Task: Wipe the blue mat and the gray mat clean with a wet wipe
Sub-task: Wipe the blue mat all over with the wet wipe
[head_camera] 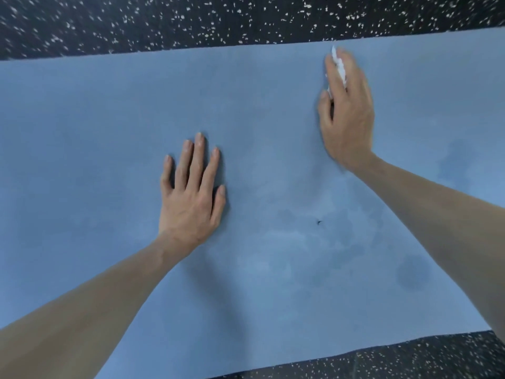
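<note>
The blue mat (109, 119) fills most of the view, lying flat on the floor. My left hand (192, 192) rests palm down on its middle, fingers spread, holding nothing. My right hand (348, 110) presses a white wet wipe (339, 67) against the mat near its far edge; the wipe shows between and under my fingers. Darker damp patches (410, 274) mark the mat at the right and near front. A small dark speck (319, 222) lies on the mat between my arms. No gray mat is in view.
Black rubber floor with white flecks (191, 20) runs beyond the mat's far edge and shows again at the near right corner (410, 359).
</note>
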